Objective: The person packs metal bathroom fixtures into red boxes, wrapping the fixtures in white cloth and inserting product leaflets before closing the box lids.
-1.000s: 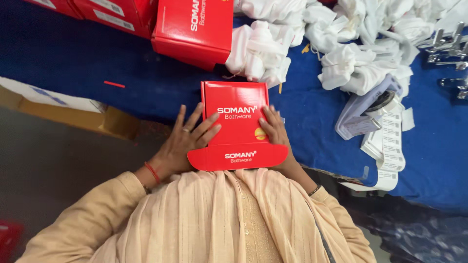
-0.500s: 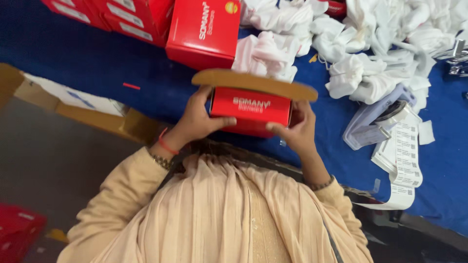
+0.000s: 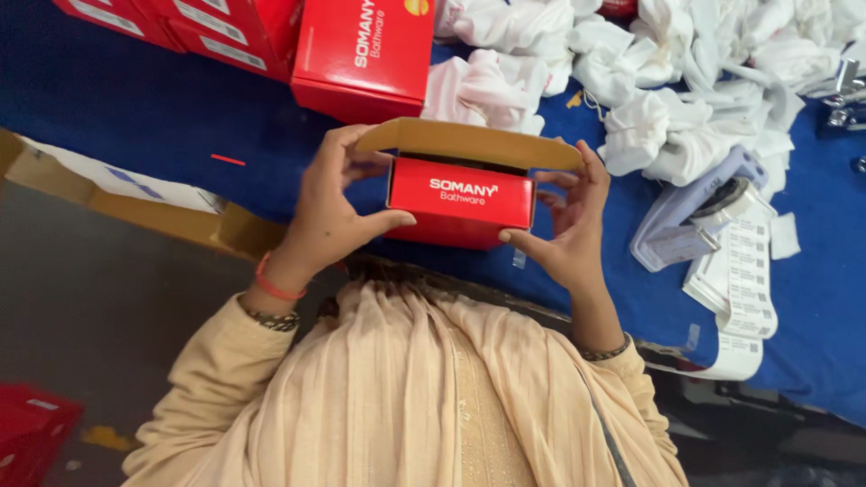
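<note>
We grip one red box (image 3: 460,203), lid flap up, left hand (image 3: 329,212) and right hand (image 3: 568,225) clasping its ends; long axis crosswise, front facing us, below another closed box (image 3: 365,54).

Left hand (image 3: 329,212) clasps the left end of the small red box (image 3: 460,202), thumb across its front. Right hand (image 3: 568,225) grips the box's right end, fingers curled, both wrists bent inward.
</note>
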